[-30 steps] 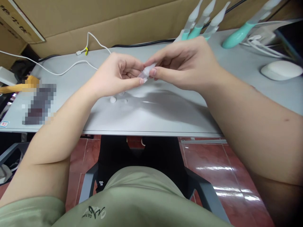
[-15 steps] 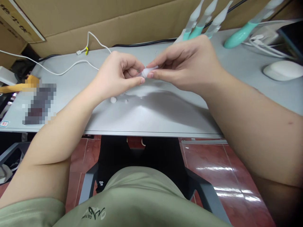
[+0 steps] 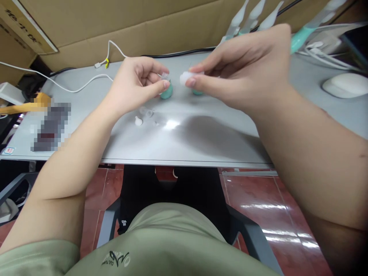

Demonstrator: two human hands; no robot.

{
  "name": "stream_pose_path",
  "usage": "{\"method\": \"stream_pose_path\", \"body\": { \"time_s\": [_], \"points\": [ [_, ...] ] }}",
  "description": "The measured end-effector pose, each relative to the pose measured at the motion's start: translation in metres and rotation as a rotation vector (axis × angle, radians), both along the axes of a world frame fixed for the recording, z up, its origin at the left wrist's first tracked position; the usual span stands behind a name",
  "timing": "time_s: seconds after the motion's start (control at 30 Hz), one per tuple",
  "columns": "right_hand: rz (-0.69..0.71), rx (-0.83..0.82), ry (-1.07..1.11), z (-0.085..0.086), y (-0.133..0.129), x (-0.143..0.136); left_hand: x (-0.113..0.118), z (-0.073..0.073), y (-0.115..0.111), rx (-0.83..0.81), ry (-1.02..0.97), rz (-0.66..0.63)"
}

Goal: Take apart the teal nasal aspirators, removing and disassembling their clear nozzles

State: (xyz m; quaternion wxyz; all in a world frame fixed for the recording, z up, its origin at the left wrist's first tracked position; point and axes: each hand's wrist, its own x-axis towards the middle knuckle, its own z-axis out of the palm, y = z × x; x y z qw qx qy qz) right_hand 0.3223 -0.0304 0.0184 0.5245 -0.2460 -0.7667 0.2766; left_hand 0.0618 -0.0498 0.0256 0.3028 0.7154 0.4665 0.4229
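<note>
A pale grey table (image 3: 230, 126) crosses the middle of the frame, backed by brown cardboard (image 3: 161, 27), with red tiles (image 3: 264, 191) below. At upper centre, over the table, the right hand (image 3: 255, 65) has a narrow grip on a white nozzle (image 3: 184, 78): its long axis runs nearly level across the frame, blunt end pointing left, the other partly hidden. The left hand (image 3: 132, 82) pinches a small clear piece (image 3: 165, 76), apart from the nozzle; which way that piece points, I can't tell.

A white mouse (image 3: 346, 85) lies at right, a white cable (image 3: 72, 91) at left, cardboard (image 3: 161, 30) behind.
</note>
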Motion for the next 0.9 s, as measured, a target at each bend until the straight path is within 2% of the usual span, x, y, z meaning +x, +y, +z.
{"method": "stream_pose_path", "body": {
  "time_s": [0.2,0.33,0.53,0.7,0.8,0.9],
  "points": [
    [0.316,-0.147,-0.362,-0.01,0.008,0.004,-0.003,0.002,0.002,0.0,-0.057,-0.083],
    [0.338,-0.074,-0.458,-0.019,0.011,0.0,-0.001,-0.002,0.003,0.001,-0.095,-0.165],
    [0.385,-0.075,-0.58,-0.024,0.015,-0.005,0.0,-0.001,0.001,0.024,-0.057,-0.156],
    [0.276,-0.216,-0.436,-0.016,0.016,-0.003,-0.001,0.0,0.0,0.06,-0.051,-0.167],
    [0.151,-0.182,-0.202,-0.011,0.016,-0.005,0.0,0.0,-0.002,0.064,-0.111,-0.174],
    [0.111,-0.12,-0.012,-0.011,0.016,-0.01,0.002,0.001,-0.003,0.068,-0.148,-0.188]
  ]
}}
